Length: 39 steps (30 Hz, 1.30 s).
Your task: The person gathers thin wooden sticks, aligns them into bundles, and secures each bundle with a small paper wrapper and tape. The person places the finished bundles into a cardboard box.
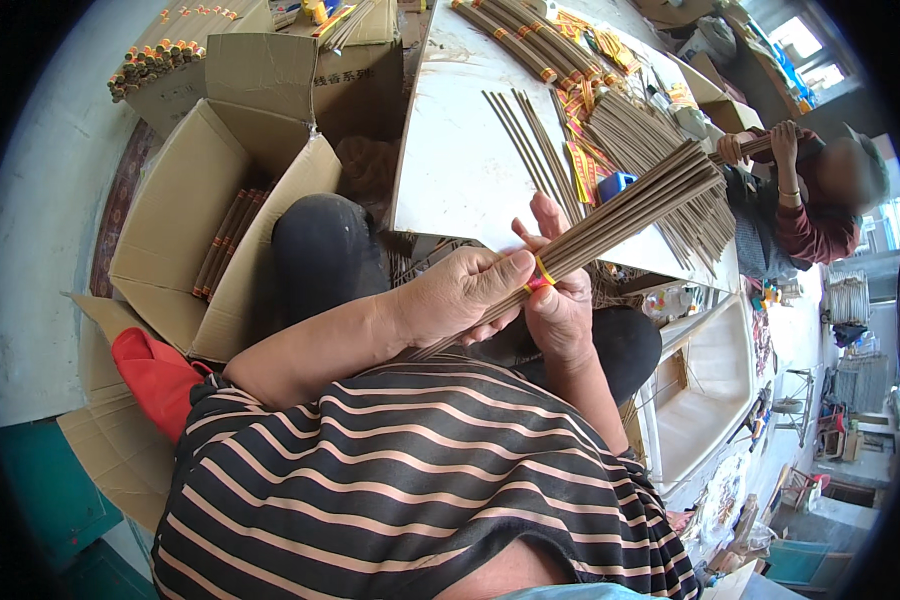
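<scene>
A thick bundle of brown incense sticks (635,205) slants across my lap, its far end spread over the table edge. My left hand (465,285) is closed around the near part, its thumb pressed on top. A red and yellow paper band (540,276) circles the sticks beside that thumb. My right hand (562,315) grips the bundle from the other side, its thumb at the band and some fingers raised behind the sticks. The bundle's near end is partly hidden by my left forearm.
The white table (460,150) holds loose incense sticks (660,170), banded bundles (515,40) and a blue object (615,186). At left, an open cardboard box (175,225) contains bundles. A white basin (705,400) stands at right. Across the table, a co-worker (810,190) holds sticks.
</scene>
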{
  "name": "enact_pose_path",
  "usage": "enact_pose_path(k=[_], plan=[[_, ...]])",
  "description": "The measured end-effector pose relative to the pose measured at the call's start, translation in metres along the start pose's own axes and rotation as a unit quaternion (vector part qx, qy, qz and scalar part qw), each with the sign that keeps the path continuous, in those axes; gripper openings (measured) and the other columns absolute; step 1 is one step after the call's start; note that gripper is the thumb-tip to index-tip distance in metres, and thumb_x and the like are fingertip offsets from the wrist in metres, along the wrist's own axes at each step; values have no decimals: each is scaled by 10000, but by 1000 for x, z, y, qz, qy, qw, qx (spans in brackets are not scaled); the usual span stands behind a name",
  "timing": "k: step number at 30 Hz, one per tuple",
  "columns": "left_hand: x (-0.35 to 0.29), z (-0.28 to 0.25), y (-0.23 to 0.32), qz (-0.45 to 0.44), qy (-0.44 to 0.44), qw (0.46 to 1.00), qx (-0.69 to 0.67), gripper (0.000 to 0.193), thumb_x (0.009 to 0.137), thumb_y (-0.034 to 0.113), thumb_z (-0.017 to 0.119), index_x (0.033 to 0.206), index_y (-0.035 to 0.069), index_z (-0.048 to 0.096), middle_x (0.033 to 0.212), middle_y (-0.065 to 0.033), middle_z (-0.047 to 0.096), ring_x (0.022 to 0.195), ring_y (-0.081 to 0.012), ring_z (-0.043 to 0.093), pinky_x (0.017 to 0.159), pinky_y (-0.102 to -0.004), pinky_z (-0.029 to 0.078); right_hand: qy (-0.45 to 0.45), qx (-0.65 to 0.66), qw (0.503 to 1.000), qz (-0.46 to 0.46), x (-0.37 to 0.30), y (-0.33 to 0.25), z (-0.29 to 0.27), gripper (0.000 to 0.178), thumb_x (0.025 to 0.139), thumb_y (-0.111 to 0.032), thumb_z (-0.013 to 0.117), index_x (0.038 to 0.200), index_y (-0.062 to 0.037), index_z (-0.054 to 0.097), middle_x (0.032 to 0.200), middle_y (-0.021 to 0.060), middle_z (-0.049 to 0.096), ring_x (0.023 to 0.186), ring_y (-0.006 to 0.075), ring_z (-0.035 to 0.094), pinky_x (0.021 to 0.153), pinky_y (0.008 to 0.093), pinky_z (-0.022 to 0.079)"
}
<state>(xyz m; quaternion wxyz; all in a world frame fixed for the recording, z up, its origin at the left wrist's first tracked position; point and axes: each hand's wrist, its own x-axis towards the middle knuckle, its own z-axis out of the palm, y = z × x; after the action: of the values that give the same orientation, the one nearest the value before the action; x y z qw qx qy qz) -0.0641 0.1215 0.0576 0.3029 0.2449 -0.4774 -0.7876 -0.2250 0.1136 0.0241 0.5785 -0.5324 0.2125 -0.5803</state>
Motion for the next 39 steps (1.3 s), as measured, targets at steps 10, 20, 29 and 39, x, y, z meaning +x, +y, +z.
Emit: enact_pose_path(k=[10, 20, 29, 39], plan=[[7, -16, 7, 7, 54, 985, 162, 533, 939, 482, 376, 646, 64, 533, 513, 20, 423, 462, -60, 406, 459, -199, 355, 82, -80, 974, 195, 10, -39, 2, 218, 797, -145, 651, 946, 13, 635, 739, 12, 613, 676, 77, 544, 625, 214, 428], [13, -15, 11, 100, 91, 887, 442, 491, 977, 344, 363, 810, -51, 603, 650, -96, 599, 565, -162, 531, 564, -257, 445, 113, -169, 962, 183, 11, -34, 4, 176, 781, -157, 642, 807, 14, 612, 717, 37, 612, 640, 81, 552, 574, 213, 439], [16, -11, 6, 269, 101, 817, 500, 379, 948, 214, 435, 1161, -97, 470, 938, -253, 599, 806, -336, 640, 754, -329, 539, 136, -128, 973, 134, 11, -40, 12, 143, 792, -92, 629, 861, 26, 585, 740, 57, 613, 650, 92, 563, 595, 222, 455], [18, -15, -2, 277, 84, 751, 594, 431, 879, 85, 542, 1249, -82, 399, 903, -239, 587, 760, -329, 631, 680, -340, 526, 167, -144, 962, 163, 10, -35, 9, 136, 799, -101, 639, 832, 22, 591, 717, 20, 592, 633, 69, 535, 570, 209, 431]])
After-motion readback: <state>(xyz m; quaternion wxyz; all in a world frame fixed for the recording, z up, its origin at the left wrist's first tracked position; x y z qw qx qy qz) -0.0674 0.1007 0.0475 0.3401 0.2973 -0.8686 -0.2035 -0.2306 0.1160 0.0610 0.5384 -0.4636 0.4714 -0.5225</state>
